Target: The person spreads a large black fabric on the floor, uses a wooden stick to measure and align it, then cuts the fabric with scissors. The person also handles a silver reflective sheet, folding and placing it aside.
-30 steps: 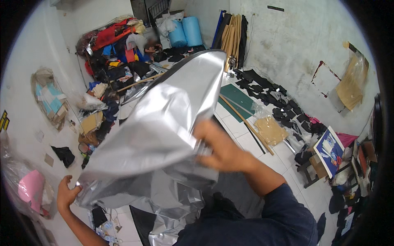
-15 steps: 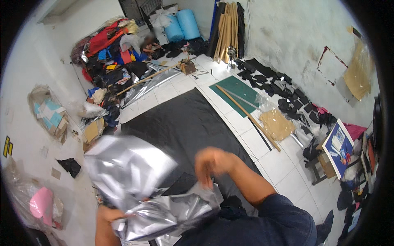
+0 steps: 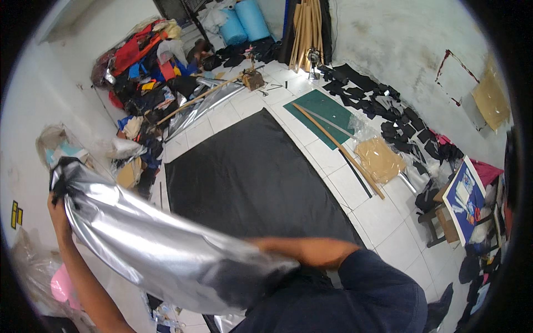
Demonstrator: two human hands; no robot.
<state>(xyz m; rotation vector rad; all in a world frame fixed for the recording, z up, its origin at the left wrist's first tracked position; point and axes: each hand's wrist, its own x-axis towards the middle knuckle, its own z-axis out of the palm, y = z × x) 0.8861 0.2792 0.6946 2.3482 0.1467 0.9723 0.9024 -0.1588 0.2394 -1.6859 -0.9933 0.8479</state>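
A silver sheet (image 3: pixel 161 238) with a black reverse side stretches from the upper left down to my body. My left hand (image 3: pixel 55 206), raised at the far left, grips one bunched corner where the black side shows. My right forearm (image 3: pixel 316 251) reaches across behind the sheet. The sheet hides my right hand, so its fingers do not show. Beneath and beyond lies a large black sheet (image 3: pixel 239 172), spread flat on the tiled floor.
A green cutting mat (image 3: pixel 327 123) lies to the right with a wooden stick (image 3: pixel 338 147) across it. Black fabric pieces (image 3: pixel 408 119) line the right wall. A fabric heap (image 3: pixel 147 61) fills the back left, near a crouching person (image 3: pixel 200 53). A tilted blue board (image 3: pixel 463 202) stands at right.
My left hand has swung up and left, pulling the crumpled silver sheet out long. My right hand has dropped from above the sheet to behind it.
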